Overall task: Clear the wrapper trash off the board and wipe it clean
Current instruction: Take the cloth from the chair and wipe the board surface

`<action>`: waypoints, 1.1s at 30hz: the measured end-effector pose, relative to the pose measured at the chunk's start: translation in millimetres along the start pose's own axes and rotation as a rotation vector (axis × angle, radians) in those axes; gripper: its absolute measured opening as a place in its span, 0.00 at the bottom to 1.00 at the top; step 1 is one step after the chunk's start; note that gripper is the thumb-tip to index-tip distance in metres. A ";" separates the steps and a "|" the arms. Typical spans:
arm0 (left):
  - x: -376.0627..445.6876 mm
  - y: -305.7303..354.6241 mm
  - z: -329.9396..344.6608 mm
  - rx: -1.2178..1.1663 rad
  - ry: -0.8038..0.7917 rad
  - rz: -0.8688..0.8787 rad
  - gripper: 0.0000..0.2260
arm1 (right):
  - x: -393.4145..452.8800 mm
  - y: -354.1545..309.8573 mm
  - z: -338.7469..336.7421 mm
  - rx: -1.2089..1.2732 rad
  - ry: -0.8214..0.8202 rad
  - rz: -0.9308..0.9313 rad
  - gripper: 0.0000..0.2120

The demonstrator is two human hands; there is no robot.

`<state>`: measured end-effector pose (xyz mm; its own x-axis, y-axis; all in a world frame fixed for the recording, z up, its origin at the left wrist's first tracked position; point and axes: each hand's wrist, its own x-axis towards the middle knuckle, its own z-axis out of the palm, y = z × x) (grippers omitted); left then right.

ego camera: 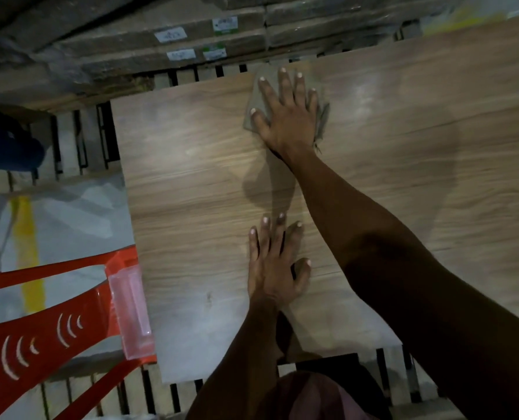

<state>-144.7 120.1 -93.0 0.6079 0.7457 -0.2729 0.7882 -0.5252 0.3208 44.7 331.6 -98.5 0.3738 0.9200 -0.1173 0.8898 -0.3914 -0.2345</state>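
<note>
the right hand [285,113] lies flat with fingers spread, pressing a grey-brown rag of thin cloth [259,95] onto the far part of the wide wood-grain laminate board [191,183]. the left hand [275,262] rests flat on the board nearer the body, fingers straight, holding nothing. the rag's frayed edge shows beside the right wrist. a red plastic chair [55,322] stands left of the board, perhaps touching its edge. wrapped flat packs [161,40] are stacked beyond.
</note>
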 end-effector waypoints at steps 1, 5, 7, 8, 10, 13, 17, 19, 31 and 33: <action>-0.3 -0.4 1.4 -0.016 -0.018 -0.008 0.34 | 0.6 0.7 -0.9 -0.002 0.006 -0.003 0.33; 6.1 4.1 3.4 -0.165 0.097 -0.167 0.31 | -4.8 -2.1 3.1 0.014 0.020 -0.030 0.33; 27.9 0.3 -0.3 -0.191 0.199 -0.320 0.28 | -4.1 -0.8 0.9 0.030 0.018 -0.036 0.33; 42.4 -4.9 -4.6 -0.159 0.223 -0.362 0.28 | -5.2 -1.4 -0.3 0.026 0.006 -0.036 0.33; 73.3 -17.4 -15.2 -0.104 0.232 -0.417 0.29 | -6.1 -2.7 0.4 0.012 -0.005 -0.031 0.33; 97.2 -28.3 -23.6 -0.080 0.236 -0.469 0.31 | -2.3 -2.2 1.8 -0.004 -0.002 -0.033 0.33; 97.1 -24.3 -20.0 -0.034 0.277 -0.460 0.31 | 3.7 -10.0 3.3 0.012 -0.024 0.039 0.33; 97.7 -25.1 -20.3 -0.018 0.294 -0.458 0.31 | 3.9 -16.5 2.3 -0.001 -0.049 -0.006 0.33; 98.9 -19.6 -21.1 0.007 0.262 -0.495 0.32 | 0.9 25.9 -8.4 0.020 0.007 0.146 0.33; 99.1 -19.4 -21.8 0.034 0.261 -0.495 0.31 | -5.8 6.4 -1.6 0.009 -0.027 -0.002 0.33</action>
<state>-101.8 213.2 -106.4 0.1242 0.9810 -0.1489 0.9787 -0.0964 0.1812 48.5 323.8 -97.8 0.3652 0.9199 -0.1427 0.8880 -0.3903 -0.2431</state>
